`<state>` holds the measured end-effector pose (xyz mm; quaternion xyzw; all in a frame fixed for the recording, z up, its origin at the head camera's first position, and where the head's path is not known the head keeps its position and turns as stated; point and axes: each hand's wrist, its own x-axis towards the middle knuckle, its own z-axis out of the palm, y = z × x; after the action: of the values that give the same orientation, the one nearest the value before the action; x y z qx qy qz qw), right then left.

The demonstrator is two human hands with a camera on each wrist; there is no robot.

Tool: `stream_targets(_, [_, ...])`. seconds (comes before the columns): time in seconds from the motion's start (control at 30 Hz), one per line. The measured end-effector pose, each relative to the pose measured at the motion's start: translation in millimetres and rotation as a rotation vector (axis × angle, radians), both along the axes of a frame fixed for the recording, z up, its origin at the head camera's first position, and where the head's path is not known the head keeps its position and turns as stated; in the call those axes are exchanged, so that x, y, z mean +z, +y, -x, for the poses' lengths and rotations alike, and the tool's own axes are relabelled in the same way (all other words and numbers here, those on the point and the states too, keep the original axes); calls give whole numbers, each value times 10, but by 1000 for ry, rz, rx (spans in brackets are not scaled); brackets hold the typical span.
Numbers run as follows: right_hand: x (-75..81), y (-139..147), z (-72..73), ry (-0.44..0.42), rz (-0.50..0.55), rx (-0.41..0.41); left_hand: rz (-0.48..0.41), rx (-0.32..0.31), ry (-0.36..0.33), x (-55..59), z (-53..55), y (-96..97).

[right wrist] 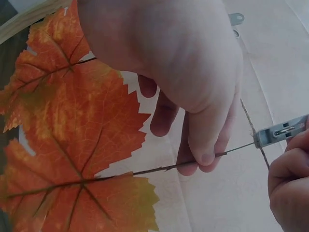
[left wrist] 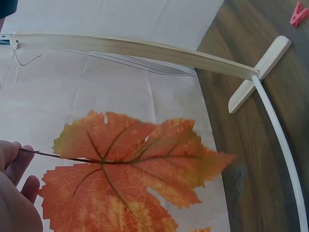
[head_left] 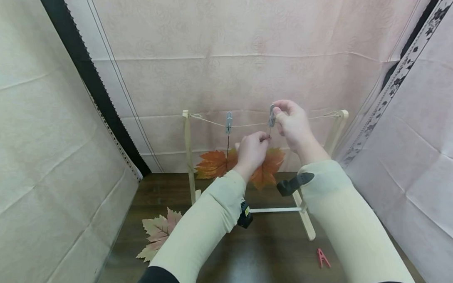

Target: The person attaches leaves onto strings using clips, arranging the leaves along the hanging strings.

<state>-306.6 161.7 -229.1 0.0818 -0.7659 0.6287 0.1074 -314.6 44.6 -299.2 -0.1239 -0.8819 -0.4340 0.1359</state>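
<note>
My left hand (head_left: pixel 251 152) pinches the thin brown stem (right wrist: pixel 154 169) of an orange artificial maple leaf (left wrist: pixel 130 164) between thumb and fingers. Above it, my right hand (head_left: pixel 294 125) grips a grey clothespin (head_left: pixel 272 116) by its upper end. In the right wrist view, the lower end of that clothespin (right wrist: pixel 273 137) is at the string (right wrist: pixel 249 118), with the wire tip of the stem reaching its jaws. A second grey clothespin (head_left: pixel 229 123) sits on the string to the left, and another orange leaf (head_left: pixel 212 164) hangs from it by its stem, partly behind my left hand.
The string runs between two wooden posts, a left post (head_left: pixel 188 152) and a right post (head_left: pixel 335 128). A white rod (head_left: pixel 274 210) joins them low down. On the brown table (head_left: pixel 260 251) lie a pale pinkish leaf (head_left: pixel 157 235), partly under my left sleeve, and a red clothespin (head_left: pixel 322 258).
</note>
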Motion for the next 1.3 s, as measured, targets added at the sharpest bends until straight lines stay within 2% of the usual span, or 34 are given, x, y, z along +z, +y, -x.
stream_targets(0.2, [-35, -3, 36, 3, -17, 32, -25, -4, -12, -4, 8, 1])
stream_targets(0.53, [-1, 21, 46, 65, 63, 18, -19, 8, 16, 7, 33, 20])
stream_targets(0.87, [-40, 25, 54, 45, -29, -12, -43, 14, 18, 3, 51, 11])
stream_targets(1.3, [-84, 40, 60, 8, -85, -7, -54, -9, 21, 11, 42, 23])
